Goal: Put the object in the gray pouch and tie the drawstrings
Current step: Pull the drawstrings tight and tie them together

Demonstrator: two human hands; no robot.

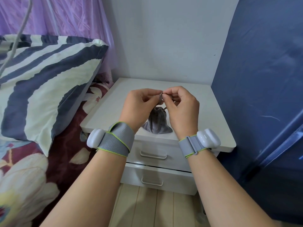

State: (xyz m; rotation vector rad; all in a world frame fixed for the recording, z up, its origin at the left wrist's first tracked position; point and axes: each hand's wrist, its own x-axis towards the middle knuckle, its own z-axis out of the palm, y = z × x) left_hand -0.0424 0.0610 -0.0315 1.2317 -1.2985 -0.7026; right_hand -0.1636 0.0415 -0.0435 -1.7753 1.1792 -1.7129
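Observation:
The gray pouch stands on the white nightstand, its neck gathered shut. The object is not visible. Thin gray drawstrings rise from the neck to my fingertips. My left hand and my right hand meet just above the pouch, each pinching the drawstrings between thumb and forefinger. My hands hide both sides of the pouch. Both wrists wear gray straps with white sensor pods.
The nightstand has two drawers with handles below its top. A bed with a striped pillow and floral cover lies to the left. A dark blue fabric wardrobe stands close on the right. A white wall is behind.

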